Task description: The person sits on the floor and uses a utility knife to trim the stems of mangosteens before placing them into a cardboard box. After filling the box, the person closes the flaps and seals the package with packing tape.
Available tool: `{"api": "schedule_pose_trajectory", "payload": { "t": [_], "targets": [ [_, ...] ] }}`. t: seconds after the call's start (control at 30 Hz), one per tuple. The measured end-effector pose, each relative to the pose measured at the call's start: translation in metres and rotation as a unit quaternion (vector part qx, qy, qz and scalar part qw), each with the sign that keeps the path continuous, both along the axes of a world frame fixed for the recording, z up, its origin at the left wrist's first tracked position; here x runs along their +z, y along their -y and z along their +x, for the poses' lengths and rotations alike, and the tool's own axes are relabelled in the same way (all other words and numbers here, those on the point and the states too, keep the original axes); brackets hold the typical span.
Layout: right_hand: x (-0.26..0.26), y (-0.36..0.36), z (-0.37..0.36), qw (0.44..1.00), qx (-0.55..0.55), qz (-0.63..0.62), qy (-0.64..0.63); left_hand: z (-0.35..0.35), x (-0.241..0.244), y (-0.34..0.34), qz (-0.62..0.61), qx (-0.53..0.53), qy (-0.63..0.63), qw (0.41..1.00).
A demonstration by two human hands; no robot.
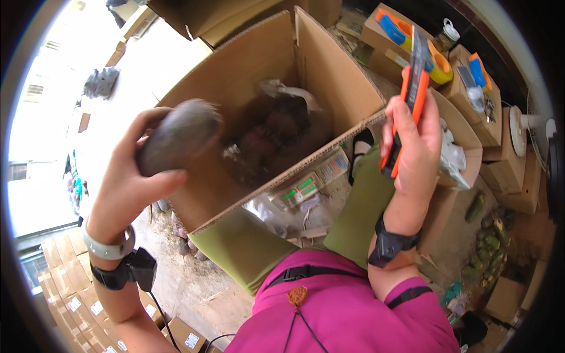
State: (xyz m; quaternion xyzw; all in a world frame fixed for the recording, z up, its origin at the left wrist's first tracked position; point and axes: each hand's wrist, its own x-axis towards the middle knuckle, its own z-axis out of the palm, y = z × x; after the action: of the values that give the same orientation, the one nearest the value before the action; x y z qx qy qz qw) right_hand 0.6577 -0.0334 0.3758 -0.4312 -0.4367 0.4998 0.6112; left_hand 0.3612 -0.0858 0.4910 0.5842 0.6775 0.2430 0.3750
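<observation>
My left hand grips a dark, oval root vegetable or fruit, blurred, beside the left side of a large open cardboard box. An orange and black utility knife is in my right hand, its blade extended upward, to the right of the box. Inside the box lie dark purplish produce and some clear plastic; blur and shadow hide their exact kind. The box stands in front of me, between my knees.
At the upper right, tape dispensers and a lidded jar stand on cartons. A fan is at the far right, with green produce on the floor below. Purplish roots lie left of my leg; labelled small cartons are stacked lower left.
</observation>
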Motion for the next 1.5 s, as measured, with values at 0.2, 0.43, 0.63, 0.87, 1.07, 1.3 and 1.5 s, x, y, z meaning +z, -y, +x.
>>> {"api": "schedule_pose_trajectory", "payload": {
  "t": [0.2, 0.43, 0.63, 0.87, 1.07, 1.3, 1.5],
  "targets": [
    [-0.001, 0.003, -0.004, 1.000, -0.005, -0.004, -0.005, 0.011, -0.023, -0.056, -0.011, -0.136, -0.158, 0.978],
    [-0.005, 0.000, -0.006, 0.999, -0.014, -0.029, -0.004, 0.037, -0.117, -0.112, -0.021, -0.348, -0.455, 0.819],
    [-0.002, 0.001, -0.007, 0.997, -0.021, -0.073, -0.020, 0.047, -0.225, -0.133, -0.107, -0.452, -0.574, 0.675],
    [-0.005, 0.001, -0.006, 0.995, -0.001, -0.089, -0.055, 0.030, -0.249, -0.138, 0.089, -0.536, -0.377, 0.750],
    [-0.012, -0.004, -0.004, 0.996, -0.025, -0.058, -0.055, 0.018, -0.157, -0.156, -0.232, -0.493, -0.305, 0.781],
    [-0.009, 0.002, -0.010, 0.995, -0.002, -0.060, -0.084, -0.024, -0.211, -0.105, -0.433, -0.566, -0.421, 0.562],
    [-0.005, -0.001, -0.008, 0.994, -0.020, -0.072, -0.083, -0.003, -0.142, -0.113, -0.342, -0.481, -0.511, 0.625]
  ]
}}
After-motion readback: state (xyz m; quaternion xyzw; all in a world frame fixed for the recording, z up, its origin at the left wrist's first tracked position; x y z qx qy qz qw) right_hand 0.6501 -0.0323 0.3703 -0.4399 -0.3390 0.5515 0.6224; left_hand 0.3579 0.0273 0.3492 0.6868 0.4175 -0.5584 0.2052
